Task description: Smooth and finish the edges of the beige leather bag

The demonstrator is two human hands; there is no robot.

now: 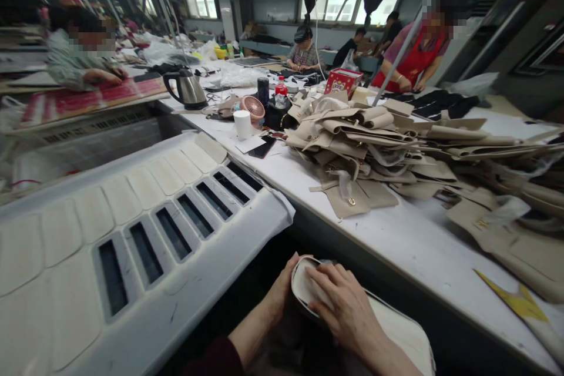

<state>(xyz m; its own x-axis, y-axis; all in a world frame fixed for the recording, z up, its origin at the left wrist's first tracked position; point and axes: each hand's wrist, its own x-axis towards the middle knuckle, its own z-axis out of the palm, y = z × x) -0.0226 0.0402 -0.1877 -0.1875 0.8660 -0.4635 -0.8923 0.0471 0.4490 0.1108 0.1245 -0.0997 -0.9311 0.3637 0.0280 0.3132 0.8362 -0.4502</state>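
Note:
Low in the middle, a cream bag piece [403, 329] with rounded ends and a thin dark edge rests over my lap, slanting down to the right. My left hand [282, 288] grips its near-left end from the side, thumb up by the rim. Across the top of that end lies my right hand [346, 299], its fingers spread and bent a little, tips pressing on the pale surface. My palms hide part of the piece, and its underside is out of sight.
To the left, a grey slotted board [176, 288] carries rows of cream panels [94, 214]. Beige bag parts [352, 135] are heaped on the white table [317, 188], near a phone [262, 147], paper roll [242, 124], fan [252, 107] and kettle [191, 89]. Several people work beyond.

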